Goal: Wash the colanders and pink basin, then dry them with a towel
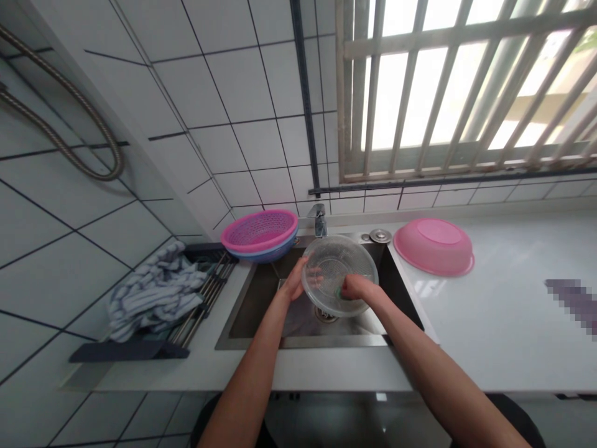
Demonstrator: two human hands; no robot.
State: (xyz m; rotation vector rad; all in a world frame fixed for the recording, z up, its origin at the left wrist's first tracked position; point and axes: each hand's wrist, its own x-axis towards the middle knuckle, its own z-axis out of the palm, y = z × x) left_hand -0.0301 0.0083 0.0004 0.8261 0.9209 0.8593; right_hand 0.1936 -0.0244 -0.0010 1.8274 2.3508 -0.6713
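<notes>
A clear, perforated plastic colander is held tilted over the sink, its inside turned toward me. My left hand grips its left rim, with fingers showing faintly through the clear wall behind it. Inside the colander, my right hand is closed in a fist against the inner surface. A small bit of something green shows at the fist's left edge; it looks like a scrubbing pad, though most of it is hidden by the fingers. Below the colander, the sink drain is partly visible.
Behind the sink stands a chrome faucet. Stacked pink and blue baskets rest at its back left corner. An upturned pink basin and a metal drain cover lie rightward. Striped cloths cover a rack at left.
</notes>
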